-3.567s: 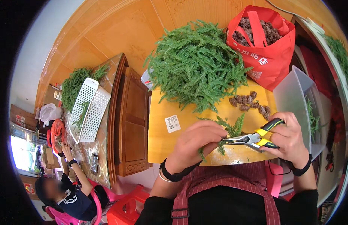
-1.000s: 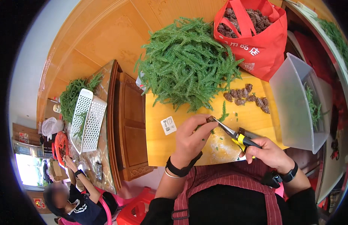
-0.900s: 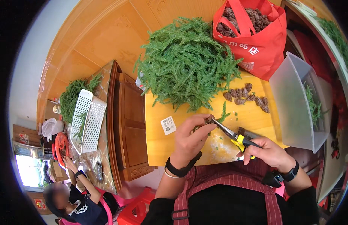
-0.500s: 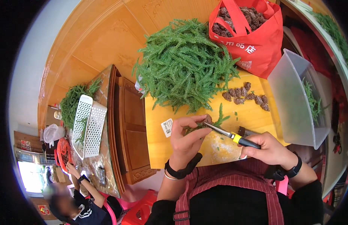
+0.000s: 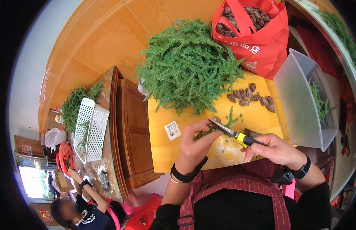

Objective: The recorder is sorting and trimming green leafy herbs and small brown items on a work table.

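Observation:
My left hand (image 5: 193, 147) pinches a green needle sprig (image 5: 231, 120) between thumb and fingers, just above the yellow tabletop. A small brown pine cone (image 5: 216, 119) shows at the fingertips, against the sprig; part of both is hidden by the fingers. My right hand (image 5: 276, 148) is closed round the black and yellow handles of a pair of scissors (image 5: 231, 132). Their handles are spread a little, and the silver blades reach over the sprig to my left fingertips. Several loose pine cones (image 5: 244, 94) lie on the table beyond my hands.
A large heap of green sprigs (image 5: 189, 69) covers the table's far left. Behind it stands a red bag (image 5: 258, 50) full of pine cones. A translucent bin (image 5: 300, 99) is at the right, a white label card (image 5: 172, 130) at the left. Another person works beside a white basket (image 5: 95, 134).
The scissors' handles have spread apart and the tool has turned slightly. My left hand has shifted a little right and down with the sprig.

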Demonstrator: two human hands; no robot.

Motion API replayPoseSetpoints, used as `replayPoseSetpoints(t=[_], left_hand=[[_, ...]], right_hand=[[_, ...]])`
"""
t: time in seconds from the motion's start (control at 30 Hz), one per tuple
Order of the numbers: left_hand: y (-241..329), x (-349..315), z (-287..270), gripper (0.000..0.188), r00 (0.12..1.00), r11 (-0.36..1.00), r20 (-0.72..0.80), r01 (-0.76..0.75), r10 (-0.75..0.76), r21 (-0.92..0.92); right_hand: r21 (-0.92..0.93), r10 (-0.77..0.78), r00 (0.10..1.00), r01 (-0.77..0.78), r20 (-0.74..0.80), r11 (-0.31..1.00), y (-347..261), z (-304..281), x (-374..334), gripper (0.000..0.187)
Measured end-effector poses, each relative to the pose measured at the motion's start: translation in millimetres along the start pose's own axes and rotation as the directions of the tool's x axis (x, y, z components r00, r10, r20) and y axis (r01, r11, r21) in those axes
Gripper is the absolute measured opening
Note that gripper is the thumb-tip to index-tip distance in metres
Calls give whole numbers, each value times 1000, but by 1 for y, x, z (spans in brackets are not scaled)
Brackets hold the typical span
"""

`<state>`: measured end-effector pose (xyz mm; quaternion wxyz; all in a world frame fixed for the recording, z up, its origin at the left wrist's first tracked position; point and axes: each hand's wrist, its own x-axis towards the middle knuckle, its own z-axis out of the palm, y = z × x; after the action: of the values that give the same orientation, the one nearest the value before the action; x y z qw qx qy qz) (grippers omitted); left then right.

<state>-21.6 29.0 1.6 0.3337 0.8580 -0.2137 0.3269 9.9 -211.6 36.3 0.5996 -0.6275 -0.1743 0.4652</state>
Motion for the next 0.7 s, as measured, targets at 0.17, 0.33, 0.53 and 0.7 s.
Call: replayPoseSetpoints(t=[0.17,0.33,0.53,0.7], left_hand=[[1,1,2,25,999,999,-4,-53,53,13],[3,-2,8,24,980,987,-166,89,-111,-135],[3,-3,9,24,989,966,-41,132,-144,-224],[3,-1,5,25,981,964,31,192,-189,-185]], right_hand=[[-62,36,999,-36,4,997,-6,-1,6,30],[-40,74,997,-73,13,997,-7,0,7,31],[17,90,996,-91,22,996,-3,2,8,31],[-76,-133,966,119,-220,990,-7,4,4,23]])
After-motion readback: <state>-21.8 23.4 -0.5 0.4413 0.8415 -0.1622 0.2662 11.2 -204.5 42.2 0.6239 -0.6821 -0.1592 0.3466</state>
